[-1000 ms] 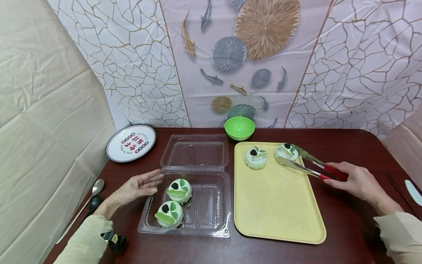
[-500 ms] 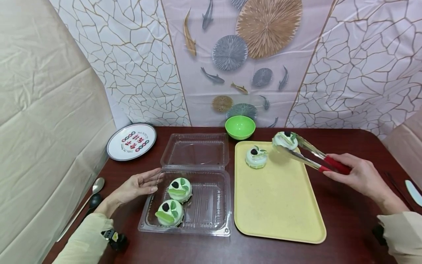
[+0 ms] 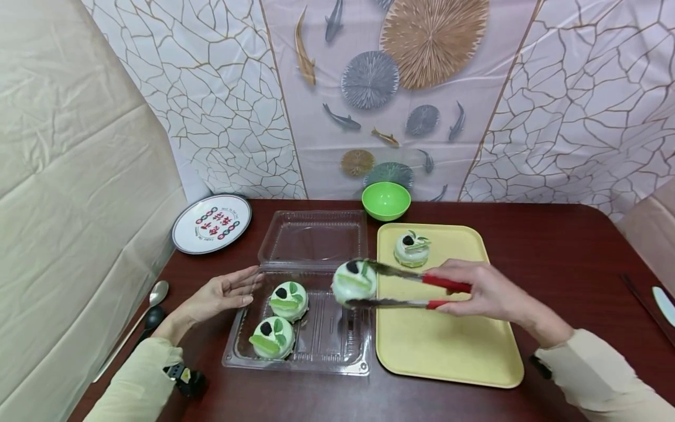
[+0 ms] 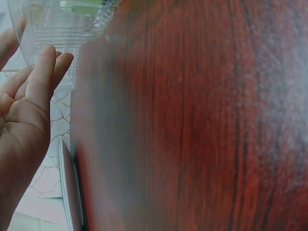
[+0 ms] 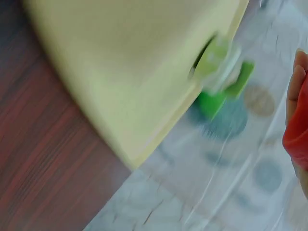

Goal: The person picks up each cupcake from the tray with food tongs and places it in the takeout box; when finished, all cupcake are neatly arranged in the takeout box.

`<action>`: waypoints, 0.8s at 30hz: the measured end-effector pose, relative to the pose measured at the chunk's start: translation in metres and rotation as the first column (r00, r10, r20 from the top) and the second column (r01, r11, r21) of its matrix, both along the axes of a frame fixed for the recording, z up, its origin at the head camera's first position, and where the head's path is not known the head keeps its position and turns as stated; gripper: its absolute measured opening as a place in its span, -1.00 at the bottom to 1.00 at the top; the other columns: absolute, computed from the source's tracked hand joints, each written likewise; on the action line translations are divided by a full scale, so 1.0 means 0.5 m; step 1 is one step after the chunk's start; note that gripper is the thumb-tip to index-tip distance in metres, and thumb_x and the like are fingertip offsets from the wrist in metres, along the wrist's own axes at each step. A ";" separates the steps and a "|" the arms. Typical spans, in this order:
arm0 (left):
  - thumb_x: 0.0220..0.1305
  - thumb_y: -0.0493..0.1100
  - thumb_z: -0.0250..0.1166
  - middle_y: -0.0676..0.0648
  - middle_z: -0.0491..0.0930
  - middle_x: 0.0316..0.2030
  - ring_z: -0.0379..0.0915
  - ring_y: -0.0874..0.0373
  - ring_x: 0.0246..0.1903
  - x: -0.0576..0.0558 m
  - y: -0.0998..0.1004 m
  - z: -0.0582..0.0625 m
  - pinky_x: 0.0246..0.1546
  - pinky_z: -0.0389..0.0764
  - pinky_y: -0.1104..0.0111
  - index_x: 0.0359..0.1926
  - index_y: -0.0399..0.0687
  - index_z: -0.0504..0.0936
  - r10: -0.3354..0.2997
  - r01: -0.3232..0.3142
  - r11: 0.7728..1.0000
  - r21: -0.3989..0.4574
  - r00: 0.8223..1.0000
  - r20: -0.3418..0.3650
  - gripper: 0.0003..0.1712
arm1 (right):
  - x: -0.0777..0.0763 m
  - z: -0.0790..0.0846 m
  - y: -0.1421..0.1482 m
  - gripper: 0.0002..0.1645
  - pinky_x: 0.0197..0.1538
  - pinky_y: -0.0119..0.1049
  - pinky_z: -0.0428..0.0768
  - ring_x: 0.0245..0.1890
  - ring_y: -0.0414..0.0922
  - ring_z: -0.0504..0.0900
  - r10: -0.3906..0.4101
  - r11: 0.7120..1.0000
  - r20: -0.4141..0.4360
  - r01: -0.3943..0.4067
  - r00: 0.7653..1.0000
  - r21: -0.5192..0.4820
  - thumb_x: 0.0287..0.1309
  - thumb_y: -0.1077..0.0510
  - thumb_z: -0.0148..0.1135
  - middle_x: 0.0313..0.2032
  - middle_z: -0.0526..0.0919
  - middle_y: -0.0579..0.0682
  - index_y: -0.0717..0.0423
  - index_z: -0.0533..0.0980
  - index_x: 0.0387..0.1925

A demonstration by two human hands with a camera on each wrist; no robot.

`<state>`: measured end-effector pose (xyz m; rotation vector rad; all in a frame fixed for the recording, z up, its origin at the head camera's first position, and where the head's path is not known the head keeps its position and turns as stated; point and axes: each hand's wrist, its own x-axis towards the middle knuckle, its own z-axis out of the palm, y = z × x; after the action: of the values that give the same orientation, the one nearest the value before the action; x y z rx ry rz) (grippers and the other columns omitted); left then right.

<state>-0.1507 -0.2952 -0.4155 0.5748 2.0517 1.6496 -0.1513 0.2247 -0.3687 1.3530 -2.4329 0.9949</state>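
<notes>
My right hand (image 3: 480, 290) grips red-handled metal tongs (image 3: 403, 303). Between the tong tips a small round cake (image 3: 354, 283) with green-white icing, a blackberry and leaves is held over the right part of a clear plastic clamshell box (image 3: 329, 368). Two similar cakes, one farther back (image 3: 288, 301) and one nearer (image 3: 272, 338), sit in the box's left part. My left hand (image 3: 218, 298), fingers straight, rests at the left rim of the box; the left wrist view shows its fingertips (image 4: 45, 55) against the clear wall. Another cake (image 3: 412, 249) stands on the yellow tray (image 3: 448, 351).
The box's lid (image 3: 314, 237) lies folded back. Behind it are a green bowl (image 3: 386, 201) and, to the left, a white plate (image 3: 212, 224) with red lettering. A metal spoon (image 3: 157, 293) and a black utensil (image 3: 154, 317) lie left; a white-bladed utensil (image 3: 665, 305) lies far right.
My right hand has lifted one cake off the back right of the tray with the tongs and carried it left over the box. The left hand has stayed at the box rim.
</notes>
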 end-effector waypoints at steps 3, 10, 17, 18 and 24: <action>0.35 -0.35 0.18 -0.61 -0.02 0.38 0.36 0.54 0.20 0.000 0.000 0.000 0.10 0.52 0.58 0.47 -0.50 -0.11 -0.004 0.004 1.000 0.001 1.000 -0.011 -0.15 | 0.000 -0.005 -0.036 -0.44 -0.26 -0.60 0.52 -0.34 -0.42 0.55 0.053 0.996 0.020 -0.054 0.998 0.075 -0.15 0.16 0.56 -0.19 0.71 -0.10 0.09 0.64 0.00; 0.36 -0.33 0.18 -0.58 -0.03 0.40 0.36 0.54 0.21 0.001 0.001 0.002 0.10 0.51 0.57 0.48 -0.45 -0.11 0.006 -0.006 1.000 -0.007 1.000 0.009 -0.14 | -0.005 -0.007 -0.098 -0.52 -0.38 -0.60 0.41 -0.45 -0.41 0.43 0.129 0.966 0.051 -0.137 0.990 0.219 -0.04 -0.02 0.50 -0.34 0.60 -0.26 0.00 0.64 -0.03; 0.37 -0.34 0.17 -0.56 -0.02 0.40 0.35 0.53 0.22 0.002 0.000 0.002 0.11 0.51 0.57 0.48 -0.45 -0.09 0.003 -0.003 1.000 -0.014 1.000 -0.008 -0.16 | -0.014 0.017 -0.136 -0.51 -0.45 -0.61 0.32 -0.49 -0.40 0.36 0.130 0.933 0.069 -0.146 0.989 0.328 -0.09 -0.02 0.50 -0.38 0.58 -0.26 -0.06 0.65 -0.03; 0.37 -0.35 0.16 -0.56 -0.02 0.40 0.35 0.52 0.22 0.002 0.000 0.001 0.11 0.51 0.57 0.48 -0.45 -0.09 0.002 -0.002 1.000 -0.012 1.000 -0.010 -0.17 | -0.016 0.020 -0.140 -0.50 -0.46 -0.60 0.30 -0.50 -0.39 0.36 0.131 0.927 0.073 -0.148 0.989 0.345 -0.09 -0.02 0.50 -0.37 0.58 -0.25 -0.07 0.65 -0.03; 0.36 -0.35 0.17 -0.56 -0.02 0.40 0.36 0.52 0.23 0.002 0.002 0.002 0.11 0.52 0.56 0.48 -0.46 -0.09 -0.001 0.001 1.000 -0.010 1.000 -0.009 -0.17 | -0.026 0.041 -0.163 -0.48 -0.46 -0.59 0.28 -0.49 -0.42 0.31 0.148 0.887 0.107 -0.180 0.983 0.425 -0.13 0.02 0.47 -0.34 0.62 -0.21 -0.04 0.65 -0.02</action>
<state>-0.1496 -0.2945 -0.4145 0.5807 2.0647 1.6377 -0.1642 0.1432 -0.3481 1.7102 -2.7439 0.5513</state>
